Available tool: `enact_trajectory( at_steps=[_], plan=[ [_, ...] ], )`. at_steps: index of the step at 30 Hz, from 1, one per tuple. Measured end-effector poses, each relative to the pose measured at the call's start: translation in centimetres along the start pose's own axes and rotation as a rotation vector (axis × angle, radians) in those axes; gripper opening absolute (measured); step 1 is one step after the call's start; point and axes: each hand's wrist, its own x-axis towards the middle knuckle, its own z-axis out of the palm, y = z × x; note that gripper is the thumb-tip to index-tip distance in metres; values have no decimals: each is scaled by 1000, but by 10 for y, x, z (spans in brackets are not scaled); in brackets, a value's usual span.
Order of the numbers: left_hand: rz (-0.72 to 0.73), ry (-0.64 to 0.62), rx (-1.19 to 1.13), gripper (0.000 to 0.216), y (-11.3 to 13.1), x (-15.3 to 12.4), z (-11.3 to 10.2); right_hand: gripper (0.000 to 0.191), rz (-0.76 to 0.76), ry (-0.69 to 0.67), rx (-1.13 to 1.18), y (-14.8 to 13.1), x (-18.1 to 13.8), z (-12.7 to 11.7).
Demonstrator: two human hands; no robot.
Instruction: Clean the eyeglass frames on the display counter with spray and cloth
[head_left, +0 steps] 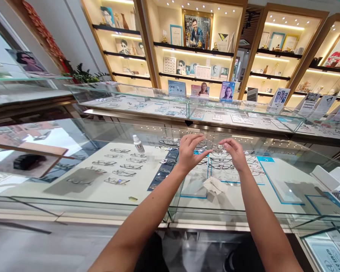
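Note:
My left hand hovers above the glass counter, fingers stretched and thumb spread apart. Across from it, my right hand has its fingers curled into a pinch. A fine, glinting shape between the hands looks like thin-framed eyeglasses, at my right fingertips; its outline blends with the frames below. Beneath my hands, several dark-rimmed glasses lie in rows. A crumpled white cloth or tissue rests on the glass nearer to me. Left of my left hand stands a small white bottle.
The glass counter spans the view, with several glasses displayed at left. A black object on a board shows at far left, white boxes at right. Behind run another glass case and lit shelves.

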Motion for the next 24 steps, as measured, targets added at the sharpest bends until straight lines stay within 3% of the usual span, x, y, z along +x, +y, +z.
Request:
enact_trajectory(
  at_steps=[3, 7, 12, 18, 24],
  plan=[
    [49, 141, -8, 47, -4, 19, -2, 36, -112, 24, -35, -8, 8, -4],
    [131, 285, -55, 44, -7, 70, -11, 34, -222, -66, -151, -49, 30, -17],
    [114, 349, -63, 45, 9, 125, -32, 58, -490, 91, -321, -105, 40, -19],
    [-3, 336, -114, 44, 37, 128, -56, 43, -574, 200, -409, -119, 22, -3],
    [-77, 271, -77, 44, 50, 124, -68, 38, -599, 242, -484, -123, 13, -3]
  ],
)
